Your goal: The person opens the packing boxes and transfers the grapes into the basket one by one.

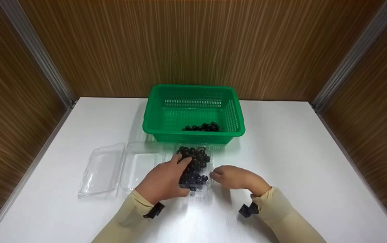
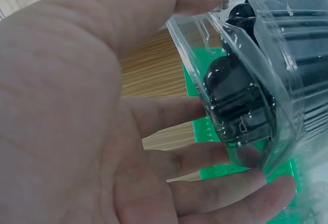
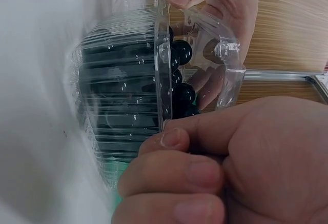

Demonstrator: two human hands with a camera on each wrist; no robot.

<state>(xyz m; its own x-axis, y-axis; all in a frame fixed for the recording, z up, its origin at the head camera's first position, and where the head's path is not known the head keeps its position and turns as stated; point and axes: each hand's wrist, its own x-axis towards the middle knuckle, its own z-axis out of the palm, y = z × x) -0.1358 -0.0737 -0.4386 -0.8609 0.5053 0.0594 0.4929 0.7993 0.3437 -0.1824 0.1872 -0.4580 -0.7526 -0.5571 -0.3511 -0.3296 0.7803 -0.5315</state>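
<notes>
A clear plastic clamshell box (image 1: pixel 195 185) of dark grapes (image 1: pixel 198 162) stands on the table before the green basket. Its hinged lid (image 3: pixel 230 83) is tilted partway over the grapes. My left hand (image 1: pixel 163 179) lies along the outside of this lid, thumb near the close end and fingers fairly straight against the plastic. At the box's right side, my right hand (image 1: pixel 232 176) pinches the rim between thumb and index finger, the other fingers curled in. Grapes bulge above the rim in the right wrist view.
Behind the box stands the green basket (image 1: pixel 193 133), with more dark grapes (image 1: pixel 205 127) at its near side. An unfilled clear clamshell (image 1: pixel 104 170) lies spread open to the left. Wood-grained panels (image 1: pixel 197 47) enclose the white table (image 1: pixel 281 145) at the back and sides.
</notes>
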